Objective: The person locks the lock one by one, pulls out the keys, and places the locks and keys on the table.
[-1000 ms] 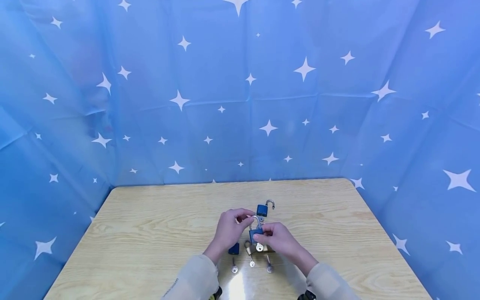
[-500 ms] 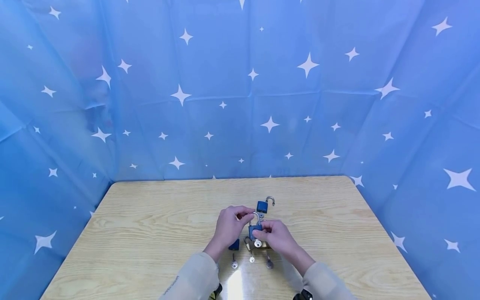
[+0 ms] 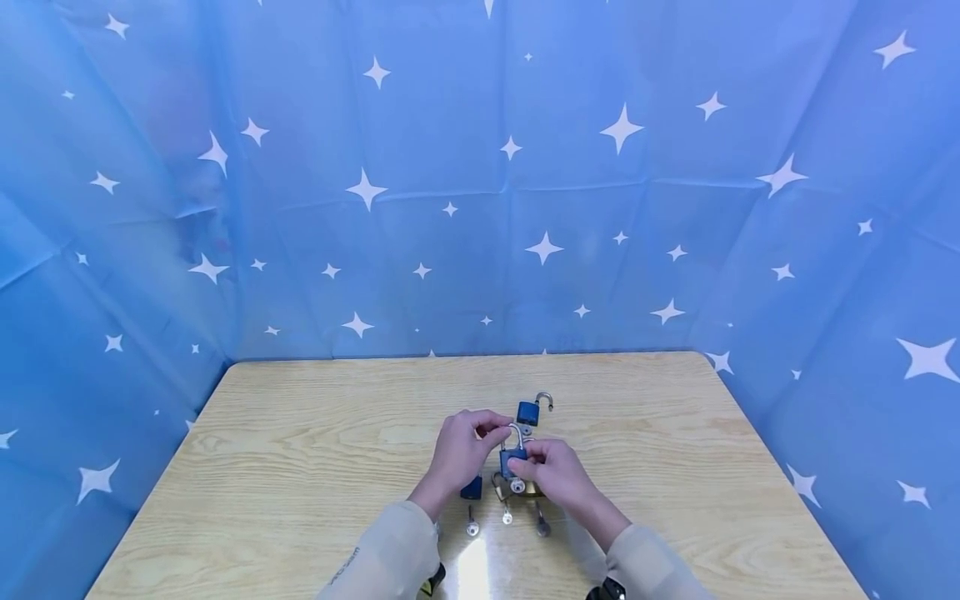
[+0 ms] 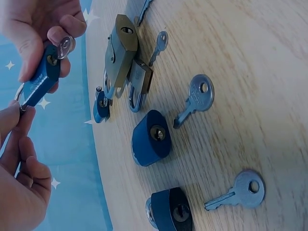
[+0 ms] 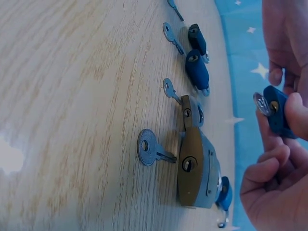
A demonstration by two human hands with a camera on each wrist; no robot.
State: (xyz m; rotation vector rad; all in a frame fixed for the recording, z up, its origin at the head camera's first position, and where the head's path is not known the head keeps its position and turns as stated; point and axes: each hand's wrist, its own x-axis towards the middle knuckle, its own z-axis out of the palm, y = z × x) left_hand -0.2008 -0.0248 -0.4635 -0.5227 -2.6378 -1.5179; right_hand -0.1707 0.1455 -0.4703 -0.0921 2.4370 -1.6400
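A blue padlock [image 3: 511, 461] is held up above the table between both hands, its silver shackle [image 3: 516, 429] pointing upward. My left hand [image 3: 461, 450] pinches the shackle between thumb and fingertips. My right hand [image 3: 562, 477] grips the blue body, thumb on its front face. A round-headed silver key [image 5: 262, 104] sits at the keyhole in the padlock's underside, also showing near the right fingers in the left wrist view. Behind the hands, another blue padlock [image 3: 528, 412] lies with its shackle swung out to the side.
Below the hands stand a large brass padlock [image 5: 193, 168], a smaller brass padlock [image 4: 140, 77] and two blue padlocks, one [image 4: 153, 139] beside the other [image 4: 172, 211]. Loose keys, such as one silver key [image 4: 198, 96], lie before them. A starry blue curtain [image 3: 450, 167] surrounds the wooden table [image 3: 315, 450].
The head view has tilted down a little and then shifted slightly sideways. Both hands keep their hold on the blue padlock in nearly the same place.
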